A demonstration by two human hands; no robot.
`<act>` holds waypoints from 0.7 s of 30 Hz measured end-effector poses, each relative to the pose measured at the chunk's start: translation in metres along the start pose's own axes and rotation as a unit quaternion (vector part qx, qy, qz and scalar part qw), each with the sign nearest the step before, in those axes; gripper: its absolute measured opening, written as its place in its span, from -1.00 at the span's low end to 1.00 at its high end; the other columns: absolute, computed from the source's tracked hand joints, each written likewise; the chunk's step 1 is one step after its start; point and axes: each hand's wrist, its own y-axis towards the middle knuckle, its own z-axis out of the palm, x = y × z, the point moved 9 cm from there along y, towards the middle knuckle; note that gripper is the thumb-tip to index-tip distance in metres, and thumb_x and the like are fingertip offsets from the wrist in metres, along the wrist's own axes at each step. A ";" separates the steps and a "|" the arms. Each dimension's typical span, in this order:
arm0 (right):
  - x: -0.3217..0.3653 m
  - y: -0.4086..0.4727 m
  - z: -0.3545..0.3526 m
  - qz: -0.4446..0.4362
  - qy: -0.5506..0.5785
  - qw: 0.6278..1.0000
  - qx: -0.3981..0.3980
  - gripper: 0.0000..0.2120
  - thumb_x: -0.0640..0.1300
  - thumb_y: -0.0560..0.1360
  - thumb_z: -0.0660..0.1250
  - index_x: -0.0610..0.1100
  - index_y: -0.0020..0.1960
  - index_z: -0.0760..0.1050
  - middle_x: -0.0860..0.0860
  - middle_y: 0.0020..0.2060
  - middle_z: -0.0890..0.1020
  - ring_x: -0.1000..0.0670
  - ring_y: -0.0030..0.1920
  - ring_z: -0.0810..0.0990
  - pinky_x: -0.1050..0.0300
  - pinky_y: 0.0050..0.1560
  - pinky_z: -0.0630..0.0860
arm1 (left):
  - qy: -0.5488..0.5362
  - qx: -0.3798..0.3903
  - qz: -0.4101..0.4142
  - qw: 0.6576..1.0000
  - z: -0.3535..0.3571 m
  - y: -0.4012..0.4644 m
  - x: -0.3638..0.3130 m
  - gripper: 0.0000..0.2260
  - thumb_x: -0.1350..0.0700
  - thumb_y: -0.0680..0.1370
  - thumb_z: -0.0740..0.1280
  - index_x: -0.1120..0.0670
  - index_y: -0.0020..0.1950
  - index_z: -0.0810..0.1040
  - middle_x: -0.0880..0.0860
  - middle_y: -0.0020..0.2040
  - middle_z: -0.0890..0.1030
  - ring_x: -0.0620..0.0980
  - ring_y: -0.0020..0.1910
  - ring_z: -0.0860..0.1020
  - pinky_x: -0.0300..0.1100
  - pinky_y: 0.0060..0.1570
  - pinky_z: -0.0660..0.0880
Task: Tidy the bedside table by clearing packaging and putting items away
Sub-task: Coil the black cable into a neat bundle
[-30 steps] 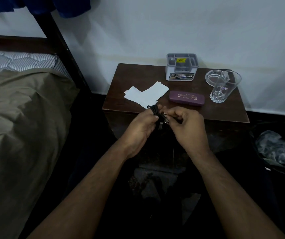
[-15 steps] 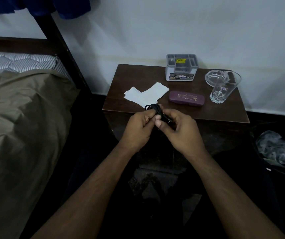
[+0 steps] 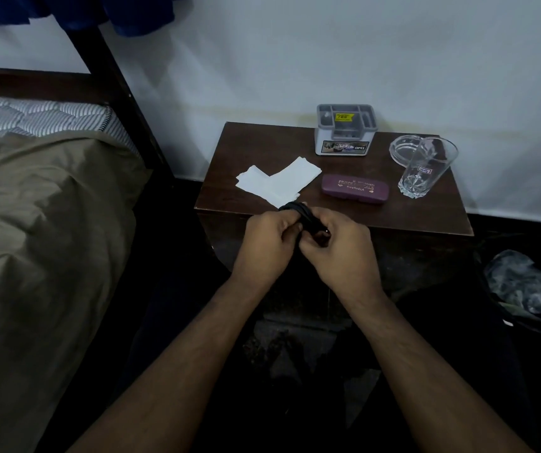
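Left hand (image 3: 264, 243) and right hand (image 3: 341, 248): both curled round black coiled cable (image 3: 300, 212), held at bedside table (image 3: 426, 217) front edge; hands now pressed closer together than before. White papers (image 3: 279, 183), purple case (image 3: 355, 188), glass (image 3: 426, 168) unmoved.

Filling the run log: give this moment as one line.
step: bundling black cable | left hand: grips coil | right hand: pinches cable end | bedside table: white papers, purple glasses case, glass tumbler, grey organiser
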 end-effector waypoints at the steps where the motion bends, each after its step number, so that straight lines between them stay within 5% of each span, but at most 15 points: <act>1: 0.000 0.000 0.000 0.001 -0.002 1.000 -0.005 -0.63 -0.12 0.39 0.37 -0.07 0.20 0.64 0.01 -0.04 0.73 -0.01 -0.10 0.70 -0.03 0.03 0.62 | 0.019 -0.006 0.008 1.000 -0.001 0.000 -0.004 -0.85 0.34 0.55 0.33 0.20 -0.20 0.60 0.08 -0.33 0.62 -0.02 -0.33 0.55 -0.20 -0.29 0.39; 5: -0.006 0.002 -0.001 0.029 0.021 0.999 -0.025 -0.55 -0.23 0.40 0.43 -0.07 0.28 0.60 0.18 0.02 0.68 0.18 0.00 0.65 0.53 0.05 0.43 | 0.059 0.003 0.070 0.996 0.001 -0.003 -0.025 -0.82 0.41 0.43 0.26 0.15 -0.22 0.54 -0.07 -0.32 0.49 -0.15 -0.34 0.41 -0.33 -0.32 0.29; 7: -0.008 0.002 0.001 0.037 0.043 0.998 -0.025 -0.58 -0.23 0.39 0.42 -0.04 0.23 0.62 0.18 -0.02 0.69 0.21 -0.03 0.64 0.62 -0.03 0.35 | 0.071 0.004 0.059 0.996 0.001 -0.003 -0.024 -0.80 0.37 0.40 0.25 0.08 -0.22 0.54 -0.09 -0.33 0.48 -0.17 -0.34 0.43 -0.30 -0.31 0.30; 11: -0.004 0.002 0.003 0.033 0.055 0.997 -0.042 -0.63 -0.19 0.40 0.41 -0.03 0.19 0.57 0.11 0.03 0.70 0.16 0.02 0.64 0.37 0.09 0.51 | 0.061 -0.036 0.026 0.997 -0.010 0.001 -0.015 -0.84 0.34 0.46 0.35 0.14 -0.13 0.69 0.01 -0.31 0.65 0.00 -0.27 0.65 -0.21 -0.25 0.49; 15: 0.004 0.003 0.002 0.008 0.033 0.998 -0.053 -0.67 -0.14 0.41 0.39 -0.05 0.17 0.56 0.07 0.03 0.68 0.06 0.02 0.66 0.06 0.10 0.59 | -0.088 -0.053 -0.044 0.994 -0.016 0.004 0.003 -0.82 0.37 0.45 0.47 0.20 0.00 0.76 0.09 -0.13 0.77 -0.17 -0.17 0.69 -0.25 -0.06 0.60; 18: 0.007 0.004 0.001 -0.002 0.027 0.998 -0.057 -0.68 -0.15 0.40 0.41 -0.05 0.16 0.60 0.05 0.01 0.67 0.06 -0.02 0.65 0.04 0.07 0.61 | -0.235 -0.040 -0.113 0.964 -0.010 0.004 0.022 -0.80 0.44 0.45 0.46 0.25 0.02 0.74 0.13 -0.12 0.76 -0.07 -0.16 0.69 -0.15 -0.02 0.62; 21: 0.001 0.006 0.003 0.020 0.043 0.998 -0.049 -0.68 -0.18 0.38 0.43 -0.07 0.14 0.64 0.05 -0.02 0.70 0.07 -0.05 0.67 0.07 0.08 0.61 | -0.241 -0.039 -0.111 0.963 -0.009 0.003 0.026 -0.80 0.43 0.45 0.47 0.19 -0.02 0.75 0.00 -0.16 0.77 -0.12 -0.19 0.69 -0.24 -0.10 0.61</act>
